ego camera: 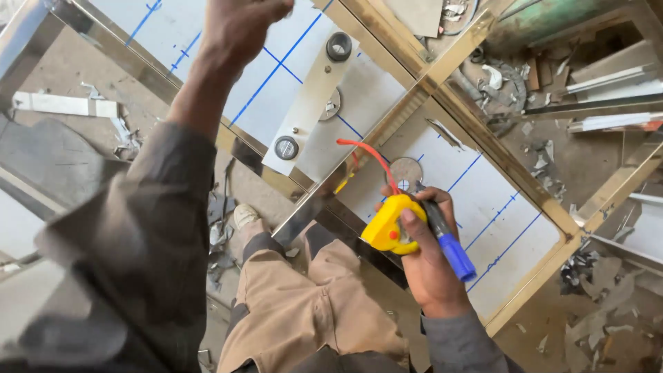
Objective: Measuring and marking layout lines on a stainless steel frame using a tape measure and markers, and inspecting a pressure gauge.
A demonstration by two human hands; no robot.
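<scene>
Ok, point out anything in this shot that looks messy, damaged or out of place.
Torn metal offcuts and scraps litter the floor beside the gold frame. The right hand crams a yellow tape measure and blue marker together. The left hand shows nothing odd.

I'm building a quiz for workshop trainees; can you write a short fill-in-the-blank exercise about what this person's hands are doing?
1. The right hand grips a tape measure whose case is ____.
2. The same hand also holds a marker with a ____ cap.
3. The lines drawn on the white sheet are ____.
4. The left hand reaches toward the ____ edge of the picture.

Missing words: yellow; blue; blue; top
</scene>
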